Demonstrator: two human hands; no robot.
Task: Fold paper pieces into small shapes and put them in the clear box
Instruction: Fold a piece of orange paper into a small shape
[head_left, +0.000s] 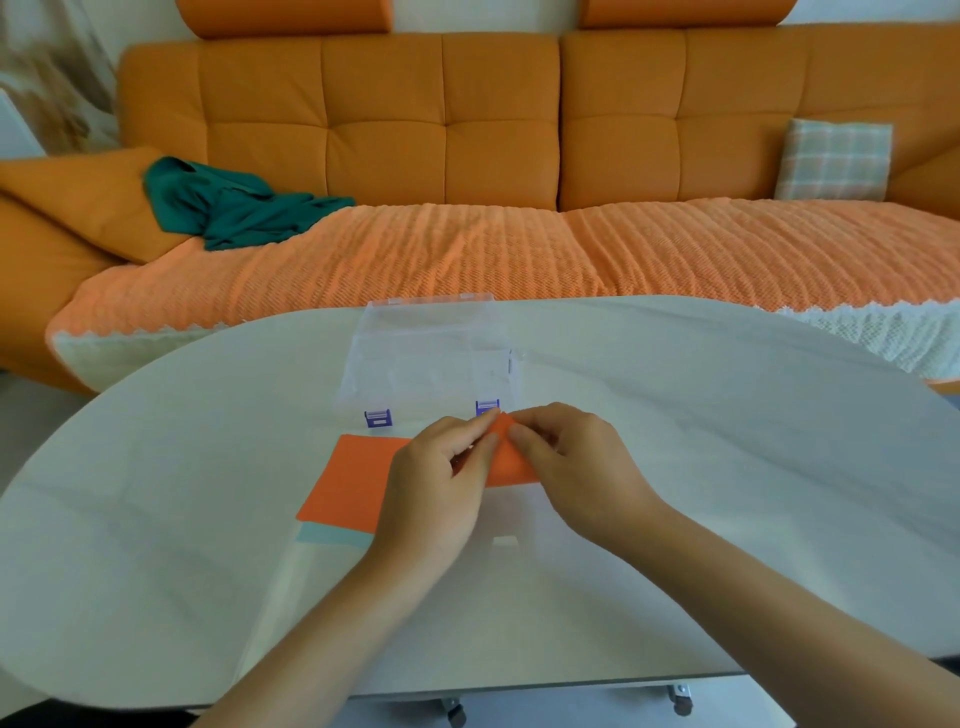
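An orange paper piece (506, 457) is held between my left hand (441, 478) and my right hand (566, 457), fingers pinching its upper corner just above the white table (727, 467). A flat stack of orange paper (353, 488) lies under my left hand, with a pale blue sheet (332, 535) peeking out below it. The clear box (431, 358) with two purple latches stands just behind my hands, its lid raised at the back.
An orange sofa (441, 130) with a knitted throw runs behind the table. A green cloth (234, 208) lies on its left side, and a checked cushion (834, 158) sits at the right.
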